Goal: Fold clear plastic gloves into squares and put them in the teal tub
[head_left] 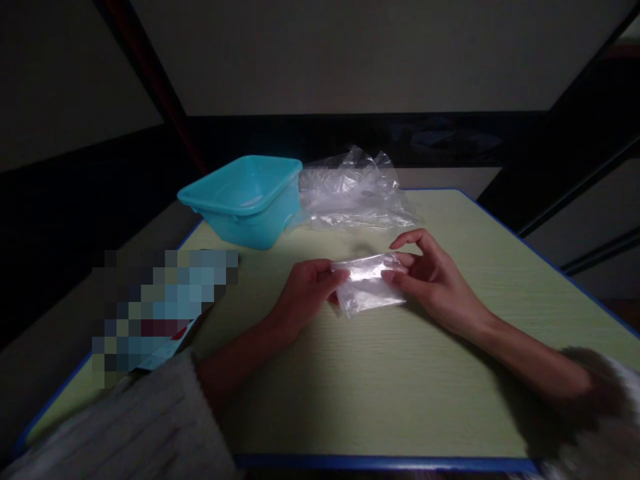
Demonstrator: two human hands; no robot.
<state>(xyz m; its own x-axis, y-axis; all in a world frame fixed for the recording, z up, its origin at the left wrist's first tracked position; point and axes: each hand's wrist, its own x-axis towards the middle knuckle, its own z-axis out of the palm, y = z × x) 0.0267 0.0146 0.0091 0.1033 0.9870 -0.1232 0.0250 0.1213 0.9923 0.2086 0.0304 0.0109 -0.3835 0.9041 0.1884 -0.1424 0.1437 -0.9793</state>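
Between my hands is a small clear plastic bag [373,291], flat and shiny, held above the middle of the table. My left hand [311,291] pinches its left edge, thumb on top and fingers behind. At the right edge, my right hand [434,280] grips it between the thumb and the fingers behind, while the index finger is raised and curved away from the plastic. Glare hides whatever may lie inside the bag.
A turquoise plastic basin [270,217] stands at the table's back left. Beside it lies a crumpled large clear plastic bag [350,197]. A blurred-out, pixelated item [170,307] lies at the left. The pale table [400,400] has a blue edge; a wall rises behind.
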